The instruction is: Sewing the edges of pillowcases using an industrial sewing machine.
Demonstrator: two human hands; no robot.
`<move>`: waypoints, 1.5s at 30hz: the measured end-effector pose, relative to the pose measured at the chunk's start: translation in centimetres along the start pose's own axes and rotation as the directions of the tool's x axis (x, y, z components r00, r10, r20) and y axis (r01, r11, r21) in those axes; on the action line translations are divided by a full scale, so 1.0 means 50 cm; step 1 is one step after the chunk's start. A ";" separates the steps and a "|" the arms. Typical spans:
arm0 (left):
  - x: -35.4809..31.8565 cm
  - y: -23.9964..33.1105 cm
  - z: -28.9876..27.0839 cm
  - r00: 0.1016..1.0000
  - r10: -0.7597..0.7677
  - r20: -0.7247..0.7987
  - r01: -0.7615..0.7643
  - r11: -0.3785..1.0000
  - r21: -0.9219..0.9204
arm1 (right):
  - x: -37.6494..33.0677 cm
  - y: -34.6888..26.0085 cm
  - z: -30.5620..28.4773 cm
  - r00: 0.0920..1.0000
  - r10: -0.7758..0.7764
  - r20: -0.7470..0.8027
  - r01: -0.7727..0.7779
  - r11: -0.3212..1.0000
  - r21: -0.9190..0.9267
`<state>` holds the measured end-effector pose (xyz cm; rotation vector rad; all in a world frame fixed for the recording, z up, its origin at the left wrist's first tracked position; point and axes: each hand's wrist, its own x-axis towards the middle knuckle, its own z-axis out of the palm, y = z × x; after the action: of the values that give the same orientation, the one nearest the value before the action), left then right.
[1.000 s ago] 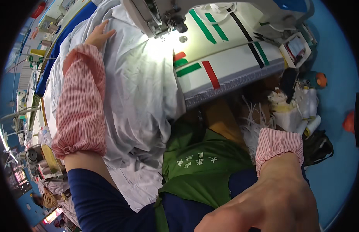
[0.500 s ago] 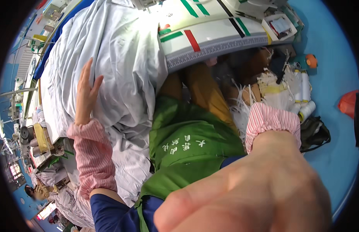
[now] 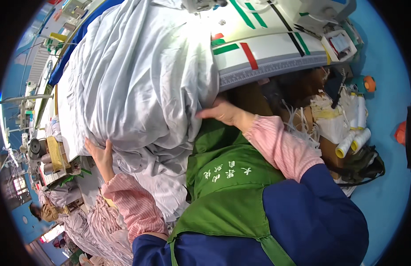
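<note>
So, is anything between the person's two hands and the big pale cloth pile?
Nothing visible is. The left hand lies flat against the lower left side of the cloth pile, and the right hand presses its right edge, just below the sewing table.

Thread cones [image 3: 352,141] beside cardboard box [image 3: 331,116]

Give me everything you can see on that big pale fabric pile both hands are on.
The pale fabric pile is a large, heavily creased heap of light grey-blue cloth, thin and woven-looking. It covers the sewing table and spills over its near edge. The left hand presses its lower left side; the right hand grips its right edge under the table front.
</note>
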<state>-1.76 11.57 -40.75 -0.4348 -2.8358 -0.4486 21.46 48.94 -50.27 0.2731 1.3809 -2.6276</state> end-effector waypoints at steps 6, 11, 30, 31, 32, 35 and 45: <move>0.057 -0.061 -0.030 0.996 0.065 0.065 -0.068 0.997 0.039 | 0.031 0.062 0.176 0.493 0.744 0.451 -0.180 0.594 -0.784; 0.153 -0.112 -0.059 0.958 0.227 0.174 -0.274 0.902 0.333 | 0.039 -0.085 0.359 0.619 0.349 0.704 -0.053 0.913 -0.405; 0.509 0.497 -0.093 0.342 0.938 0.050 -0.914 0.344 -0.215 | -0.190 -0.254 0.253 0.495 -0.134 0.859 0.204 0.978 0.035; 0.381 0.464 -0.042 0.252 0.925 0.284 -0.945 0.298 -0.135 | -0.188 -0.229 0.263 0.506 -0.071 0.860 0.202 0.979 -0.038; 0.370 0.385 0.003 0.373 0.769 0.519 -0.875 0.478 -0.080 | -0.198 -0.211 0.273 0.518 -0.006 0.855 0.194 0.975 -0.111; 0.406 0.105 0.106 0.679 0.571 0.461 -0.617 0.784 -0.062 | -0.240 -0.186 0.304 0.543 0.128 0.830 0.194 0.942 -0.272; 0.214 0.187 -0.027 0.820 0.567 0.075 -0.539 0.810 -0.230 | -0.367 -0.191 0.404 0.766 -0.054 0.641 0.394 0.827 -0.401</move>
<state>-8.39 22.33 -34.08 -1.3388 -2.6105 -0.5920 35.37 38.65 -27.11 -0.8023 1.8433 -2.0508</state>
